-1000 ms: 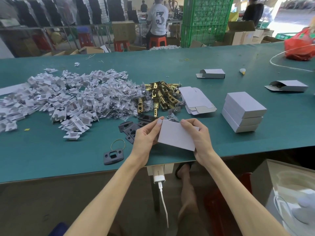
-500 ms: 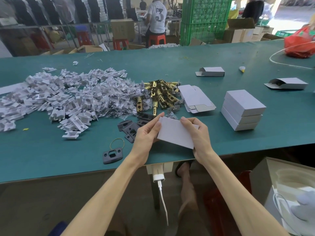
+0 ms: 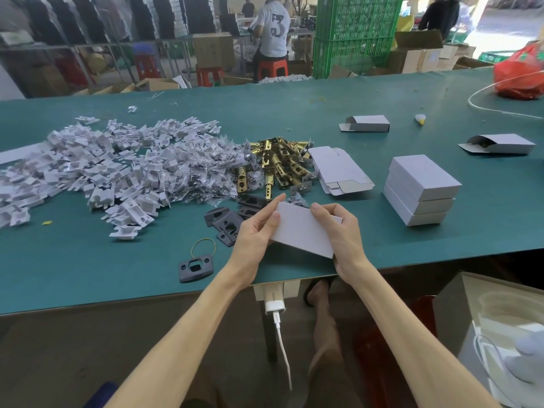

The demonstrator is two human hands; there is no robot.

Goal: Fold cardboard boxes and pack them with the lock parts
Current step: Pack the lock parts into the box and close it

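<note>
at the worktop's near edge, left hand (image 3: 255,231) and right hand (image 3: 343,234) pinch the box (image 3: 303,229); its flaps seem hidden, and squeezing could crease it or spill parts.

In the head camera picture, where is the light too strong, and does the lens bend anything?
Head view: the outdoor area at top right is burnt out white; the shelving at top left leans, a wide-angle effect; the held box is sharp; the carton at bottom right is blurred.

Latches (image 3: 276,166) between insert pile (image 3: 103,172) and stacked boxes (image 3: 421,189)
</note>
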